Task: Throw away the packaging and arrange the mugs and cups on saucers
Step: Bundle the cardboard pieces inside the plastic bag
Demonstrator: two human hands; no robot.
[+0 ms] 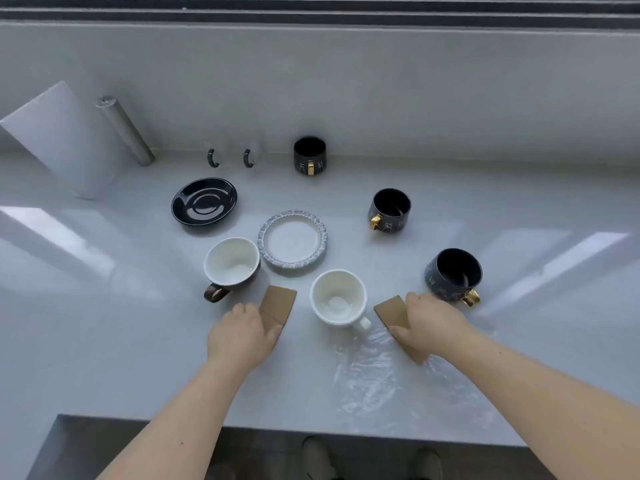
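My left hand (242, 336) grips a brown cardboard piece (278, 303) near the counter's front. My right hand (427, 323) grips a second cardboard piece (393, 311), which lies over crumpled clear plastic wrap (381, 372). Between them stands a white mug (337, 297). A white cup with a brown handle (231, 266) stands to the left of it. A patterned white saucer (293, 241) and a black saucer (204, 201) lie bare behind. Three dark mugs with gold handles stand at the right (453, 275), at mid right (390, 209) and at the back (309, 154).
Two clear glass mugs with dark handles (228, 155) stand by the back wall. At the far left stand a white board (62, 136) and a metal cylinder (126, 131). The counter's front edge (311, 433) is near me, with my shoes below it.
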